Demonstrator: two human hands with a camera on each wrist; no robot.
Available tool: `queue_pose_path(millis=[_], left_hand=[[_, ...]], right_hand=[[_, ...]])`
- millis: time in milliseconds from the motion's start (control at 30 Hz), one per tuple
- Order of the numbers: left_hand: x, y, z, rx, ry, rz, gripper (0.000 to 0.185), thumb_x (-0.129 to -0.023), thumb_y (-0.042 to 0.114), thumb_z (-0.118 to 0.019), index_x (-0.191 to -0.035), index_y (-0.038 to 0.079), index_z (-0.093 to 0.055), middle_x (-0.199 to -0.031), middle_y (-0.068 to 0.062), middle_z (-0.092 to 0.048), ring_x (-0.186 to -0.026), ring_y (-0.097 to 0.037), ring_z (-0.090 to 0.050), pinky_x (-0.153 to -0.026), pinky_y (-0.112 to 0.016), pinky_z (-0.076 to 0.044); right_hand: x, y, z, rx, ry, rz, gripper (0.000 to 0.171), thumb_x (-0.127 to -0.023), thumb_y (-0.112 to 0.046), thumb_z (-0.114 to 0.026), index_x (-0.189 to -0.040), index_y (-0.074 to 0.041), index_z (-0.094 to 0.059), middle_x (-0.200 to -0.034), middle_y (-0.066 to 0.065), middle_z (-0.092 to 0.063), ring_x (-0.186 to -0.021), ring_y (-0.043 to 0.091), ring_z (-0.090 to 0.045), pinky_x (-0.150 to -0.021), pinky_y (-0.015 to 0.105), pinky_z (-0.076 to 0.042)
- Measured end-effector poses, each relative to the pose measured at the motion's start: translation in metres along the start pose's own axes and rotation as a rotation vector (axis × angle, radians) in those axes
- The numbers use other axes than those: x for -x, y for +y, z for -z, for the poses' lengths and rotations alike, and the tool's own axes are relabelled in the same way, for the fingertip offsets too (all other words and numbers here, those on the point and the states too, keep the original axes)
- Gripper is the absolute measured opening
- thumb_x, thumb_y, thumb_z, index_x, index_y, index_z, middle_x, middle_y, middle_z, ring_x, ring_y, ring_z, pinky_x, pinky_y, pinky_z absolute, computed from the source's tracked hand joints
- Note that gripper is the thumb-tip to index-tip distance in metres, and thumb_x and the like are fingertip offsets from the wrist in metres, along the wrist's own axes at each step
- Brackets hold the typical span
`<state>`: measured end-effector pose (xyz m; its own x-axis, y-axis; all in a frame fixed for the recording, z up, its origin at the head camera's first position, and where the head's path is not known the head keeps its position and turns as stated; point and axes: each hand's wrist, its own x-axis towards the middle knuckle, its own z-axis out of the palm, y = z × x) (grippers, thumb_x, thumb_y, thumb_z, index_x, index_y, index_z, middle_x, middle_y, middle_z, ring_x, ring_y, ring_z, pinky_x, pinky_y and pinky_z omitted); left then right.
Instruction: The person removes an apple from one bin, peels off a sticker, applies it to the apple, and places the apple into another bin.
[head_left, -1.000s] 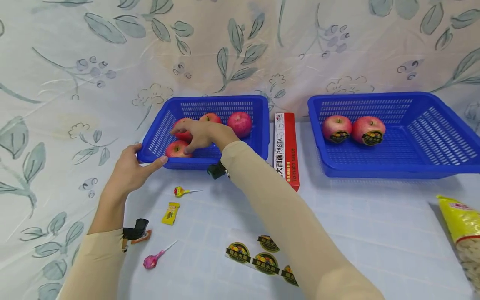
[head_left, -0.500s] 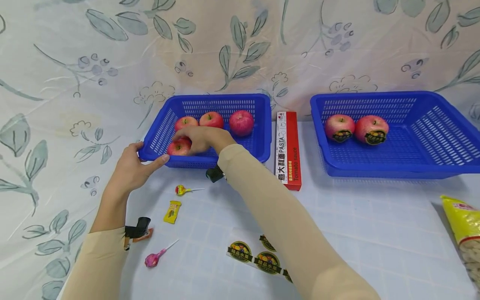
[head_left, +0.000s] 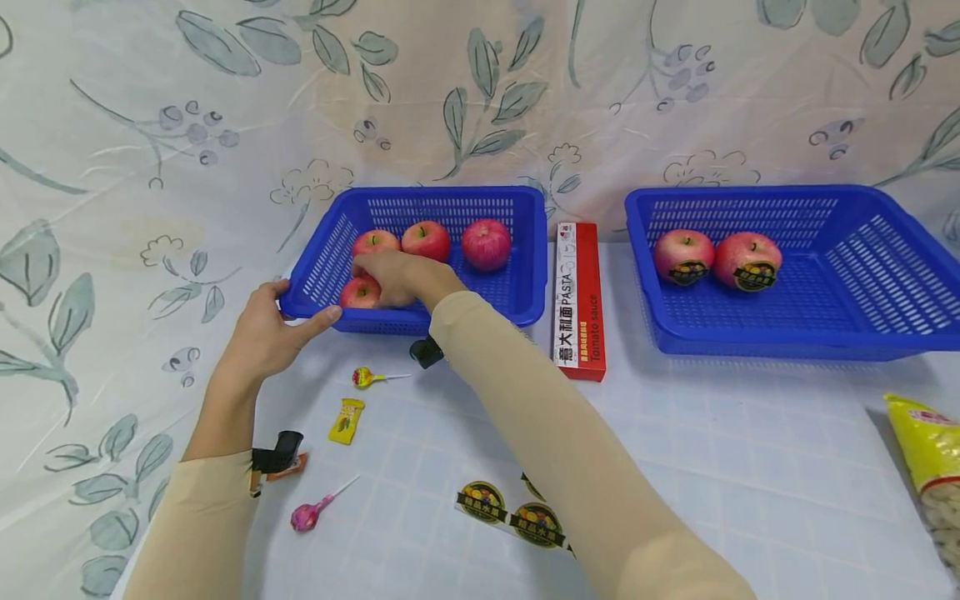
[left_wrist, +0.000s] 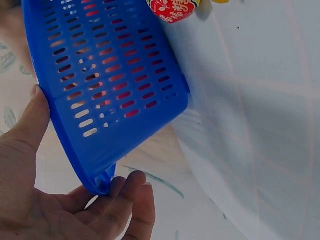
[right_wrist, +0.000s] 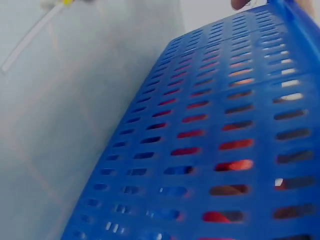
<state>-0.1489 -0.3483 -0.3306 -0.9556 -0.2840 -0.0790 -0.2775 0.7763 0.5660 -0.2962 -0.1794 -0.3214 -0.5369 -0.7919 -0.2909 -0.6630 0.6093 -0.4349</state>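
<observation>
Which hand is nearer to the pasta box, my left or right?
Right. The right hand is inside the basket left of the box; the left hand grips that basket's near-left corner.

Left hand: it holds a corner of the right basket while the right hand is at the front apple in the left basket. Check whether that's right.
Not quite: the head view shows the left hand holding a corner of the left basket, not the right basket. The right hand is at the front apple, as you said.
</observation>
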Motion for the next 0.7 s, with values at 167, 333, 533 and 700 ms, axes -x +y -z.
queue_pose_path(millis=[167, 333, 533, 700], left_hand=[[0.001, 0.000, 0.000, -0.003, -0.003, -0.019, 0.113, -0.093, 0.064, -0.063, -0.158, -0.012, -0.010, -0.149, -0.040, -0.033, -0.123, -0.050, -0.044, -0.104, -0.067, -0.043], [0.002, 0.001, 0.001, -0.006, -0.016, -0.011, 0.115, -0.093, 0.066, -0.061, -0.158, -0.012, -0.008, -0.148, -0.040, -0.033, -0.123, -0.051, -0.043, -0.103, -0.067, -0.044], [0.002, 0.000, 0.000, -0.007, -0.022, 0.009, 0.116, -0.093, 0.067, -0.060, -0.158, -0.012, -0.007, -0.146, -0.039, -0.034, -0.124, -0.052, -0.042, -0.102, -0.066, -0.045], [0.003, 0.000, 0.000, -0.013, -0.021, 0.007, 0.116, -0.094, 0.067, -0.060, -0.158, -0.012, -0.005, -0.147, -0.040, -0.033, -0.126, -0.054, -0.042, -0.102, -0.068, -0.044]], right_hand=[[0.013, 0.003, 0.012, 0.034, 0.101, 0.055, 0.066, -0.095, -0.030, -0.075, -0.150, -0.023, -0.041, -0.144, -0.003, -0.053, -0.129, 0.012, -0.049, -0.108, 0.031, -0.046], [0.036, 0.009, 0.030, 0.040, 0.175, 0.109, 0.066, -0.090, -0.034, -0.079, -0.144, -0.019, -0.046, -0.138, -0.002, -0.056, -0.126, 0.013, -0.051, -0.103, 0.028, -0.049], [0.075, 0.017, 0.043, 0.041, 0.211, 0.170, 0.066, -0.087, -0.039, -0.080, -0.142, -0.019, -0.049, -0.138, -0.002, -0.056, -0.125, 0.014, -0.050, -0.099, 0.026, -0.050], [0.115, 0.025, 0.051, 0.017, 0.261, 0.213, 0.067, -0.084, -0.043, -0.081, -0.139, -0.020, -0.051, -0.137, -0.003, -0.056, -0.125, 0.013, -0.050, -0.094, 0.024, -0.052]])
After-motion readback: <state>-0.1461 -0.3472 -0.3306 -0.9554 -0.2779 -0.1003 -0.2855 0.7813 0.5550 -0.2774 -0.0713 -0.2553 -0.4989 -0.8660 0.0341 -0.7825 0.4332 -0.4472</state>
